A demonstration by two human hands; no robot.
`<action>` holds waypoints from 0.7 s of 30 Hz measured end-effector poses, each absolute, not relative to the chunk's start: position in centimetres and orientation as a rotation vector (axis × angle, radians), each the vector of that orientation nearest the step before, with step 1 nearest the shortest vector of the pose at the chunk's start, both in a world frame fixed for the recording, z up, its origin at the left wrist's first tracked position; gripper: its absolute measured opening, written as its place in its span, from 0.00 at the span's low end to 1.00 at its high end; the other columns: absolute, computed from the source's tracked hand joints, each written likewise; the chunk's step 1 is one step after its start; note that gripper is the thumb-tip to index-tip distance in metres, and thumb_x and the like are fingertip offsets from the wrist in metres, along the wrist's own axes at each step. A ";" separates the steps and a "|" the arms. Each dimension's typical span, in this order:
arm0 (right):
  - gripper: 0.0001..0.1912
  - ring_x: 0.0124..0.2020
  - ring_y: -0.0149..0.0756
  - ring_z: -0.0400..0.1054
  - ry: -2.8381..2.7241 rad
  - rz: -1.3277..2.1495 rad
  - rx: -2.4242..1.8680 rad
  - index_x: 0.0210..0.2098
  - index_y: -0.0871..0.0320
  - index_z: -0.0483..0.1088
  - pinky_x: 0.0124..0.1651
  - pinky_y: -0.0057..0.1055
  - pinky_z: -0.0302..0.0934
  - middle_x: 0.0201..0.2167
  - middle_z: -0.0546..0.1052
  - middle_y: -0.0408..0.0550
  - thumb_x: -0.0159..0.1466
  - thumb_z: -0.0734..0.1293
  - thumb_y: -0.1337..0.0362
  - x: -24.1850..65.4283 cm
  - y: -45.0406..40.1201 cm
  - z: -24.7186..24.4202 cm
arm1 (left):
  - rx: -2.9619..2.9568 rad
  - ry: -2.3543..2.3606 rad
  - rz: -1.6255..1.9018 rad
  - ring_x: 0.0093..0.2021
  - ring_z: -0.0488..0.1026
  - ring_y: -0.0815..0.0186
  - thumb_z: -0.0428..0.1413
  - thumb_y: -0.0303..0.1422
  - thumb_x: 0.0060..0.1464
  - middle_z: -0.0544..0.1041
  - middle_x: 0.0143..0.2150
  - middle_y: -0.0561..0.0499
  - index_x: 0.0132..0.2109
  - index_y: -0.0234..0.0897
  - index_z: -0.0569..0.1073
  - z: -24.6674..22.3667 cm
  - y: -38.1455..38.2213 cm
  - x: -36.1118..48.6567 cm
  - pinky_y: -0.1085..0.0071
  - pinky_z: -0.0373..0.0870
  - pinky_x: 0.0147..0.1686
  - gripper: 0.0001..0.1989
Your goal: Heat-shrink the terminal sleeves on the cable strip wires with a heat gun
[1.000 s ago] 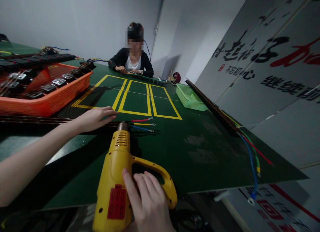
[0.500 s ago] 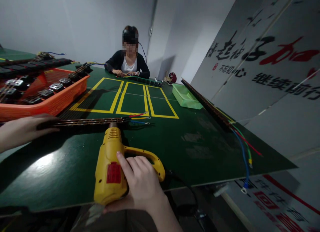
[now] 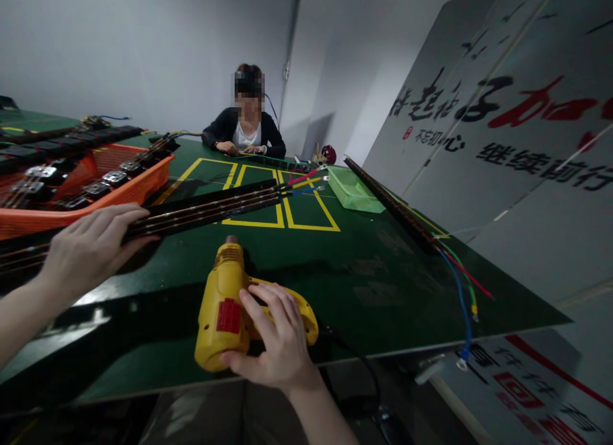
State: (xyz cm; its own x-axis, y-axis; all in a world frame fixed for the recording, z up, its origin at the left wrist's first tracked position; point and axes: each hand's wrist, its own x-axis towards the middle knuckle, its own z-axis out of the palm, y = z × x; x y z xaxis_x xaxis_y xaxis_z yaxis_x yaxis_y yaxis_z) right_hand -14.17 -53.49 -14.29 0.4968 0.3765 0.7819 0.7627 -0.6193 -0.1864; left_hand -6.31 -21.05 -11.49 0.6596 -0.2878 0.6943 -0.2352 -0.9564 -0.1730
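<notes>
My left hand (image 3: pixel 93 250) is closed around a long black bar (image 3: pixel 211 209) with copper strips along it. The bar slants up to the right, raised over the table. Red and blue wires (image 3: pixel 306 188) with ring terminals stick out of its far end. Below it, a yellow heat gun (image 3: pixel 213 324) with a red label rests on the table, its nozzle pointing away from me. My right hand (image 3: pixel 282 343) grips the gun, thumb at its rear and fingers over the body and handle. The palm side is hidden.
An orange basket (image 3: pixel 158 173) with black parts stands left. A green basket (image 3: pixel 357 193) is at the right, beside another long bar (image 3: pixel 393 205) with wires hanging over the table edge. Yellow taped rectangles mark the table (image 3: pixel 421 304). A person (image 3: pixel 246 132) sits across.
My left hand has lifted the bar and moved it right and away from me, clear of the nozzle. The heat gun has shifted slightly right, with my right hand still on it.
</notes>
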 end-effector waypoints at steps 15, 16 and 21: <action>0.26 0.65 0.49 0.51 -0.933 -1.457 -2.979 0.64 0.60 0.54 0.63 0.55 0.46 0.62 0.61 0.54 0.68 0.58 0.60 -18.7 -61.2 0.5 | -2.493 1.151 -1.552 0.45 0.75 0.63 0.58 0.41 0.55 0.78 0.46 0.52 0.53 0.44 0.67 -6.7 -31.0 -11.1 0.62 0.69 0.50 0.19; 0.27 0.66 0.51 0.46 -0.864 -1.426 -2.993 0.65 0.59 0.51 0.63 0.59 0.44 0.64 0.58 0.54 0.69 0.56 0.60 -19.5 -62.0 1.4 | -2.551 1.158 -1.526 0.45 0.75 0.62 0.57 0.41 0.55 0.77 0.47 0.52 0.52 0.45 0.67 -6.6 -31.6 -11.1 0.61 0.68 0.52 0.18; 0.36 0.63 0.51 0.53 -1.029 -1.222 -3.122 0.63 0.58 0.56 0.58 0.56 0.50 0.60 0.64 0.54 0.67 0.47 0.41 -20.7 -66.6 4.7 | -2.610 1.322 -1.409 0.43 0.76 0.62 0.56 0.43 0.56 0.78 0.46 0.52 0.52 0.47 0.69 -6.6 -33.9 -10.6 0.58 0.66 0.55 0.17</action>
State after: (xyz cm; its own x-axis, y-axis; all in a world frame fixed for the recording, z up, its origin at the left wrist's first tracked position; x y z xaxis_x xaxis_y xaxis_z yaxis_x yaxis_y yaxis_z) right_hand -20.67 -66.62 4.72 0.5986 0.6299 0.4949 0.3805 -0.7672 0.5163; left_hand -10.62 -33.87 -6.64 0.2940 -0.6070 0.7383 -0.6984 -0.6638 -0.2677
